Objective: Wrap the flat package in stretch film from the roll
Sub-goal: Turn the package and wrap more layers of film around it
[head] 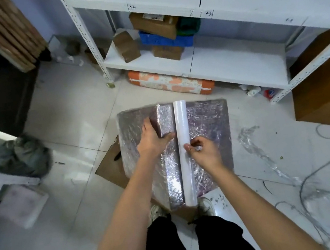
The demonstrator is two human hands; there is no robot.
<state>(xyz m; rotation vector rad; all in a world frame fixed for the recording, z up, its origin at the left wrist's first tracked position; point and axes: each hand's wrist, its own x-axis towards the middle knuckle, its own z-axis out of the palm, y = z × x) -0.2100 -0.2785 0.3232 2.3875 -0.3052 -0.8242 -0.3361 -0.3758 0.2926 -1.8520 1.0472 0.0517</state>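
Black trousers (192, 242) and two pale shoes, lowest in view; person stands over the work.

Item 1. Flat package (206, 118): square, purplish, already skinned in glossy film; lies flat on brown cardboard (110, 169) on the tiled floor (67, 123), in front of the white shelving (236, 62).

Item 2. Narrow box (168, 152): film-covered, lying on the package left of centre, touching the roll along its side.

Item 3. Stretch film roll (183, 135): white cylinder resting on top of the package. Long axis runs away from the person, near end toward the shoes, far end toward the shelving; roughly parallel to the package's side edges and spanning almost its full depth.

Item 4. Left hand (151, 140): fingers spread and laid flat against the box's far portion, pressing, not curled round it.

Item 5. Right hand (202, 151): thumb and fingers pinched together at the roll's right flank, apparently on the film's loose edge; the film itself is too clear to confirm.

Handling note (judgement): keep the left hand anchoring the box, free the edge across the roll's full length, then draw the film square to the axis under even tension to avoid roping.

Also present: loose film scraps (257, 148) and grey cable (312, 174) on the floor to the right.
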